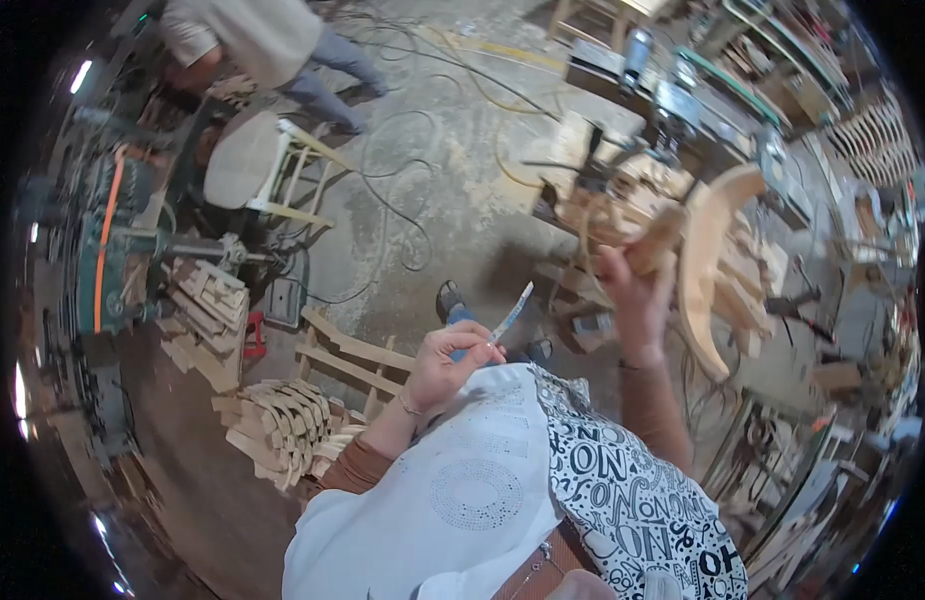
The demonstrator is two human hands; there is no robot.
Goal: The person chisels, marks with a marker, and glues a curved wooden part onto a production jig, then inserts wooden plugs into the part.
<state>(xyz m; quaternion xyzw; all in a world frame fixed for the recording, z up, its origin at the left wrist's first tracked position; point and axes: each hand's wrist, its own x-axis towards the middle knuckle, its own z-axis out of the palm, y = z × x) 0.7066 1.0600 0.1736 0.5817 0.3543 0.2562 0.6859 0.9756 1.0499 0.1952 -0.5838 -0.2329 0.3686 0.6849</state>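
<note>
My left hand (pixel 451 366) is closed in front of the white apron, gripping a thin white strip with blue marks (pixel 511 314) that sticks up past the fingers. Out to the right, my right hand (pixel 638 300) is closed round a short light wooden piece (pixel 663 236), a little blurred. Right beside it stands a long curved wooden part (pixel 705 275), overlapping the pile of cut wooden pieces (pixel 735 300) behind.
A person in a light shirt (pixel 248 38) bends over at the upper left, near a wooden chair frame (pixel 293 170). Stacked curved wood pieces (pixel 288 425) lie at the lower left. Hoses (pixel 388 195) cross the dusty floor. Machinery (pixel 673 110) fills the upper right.
</note>
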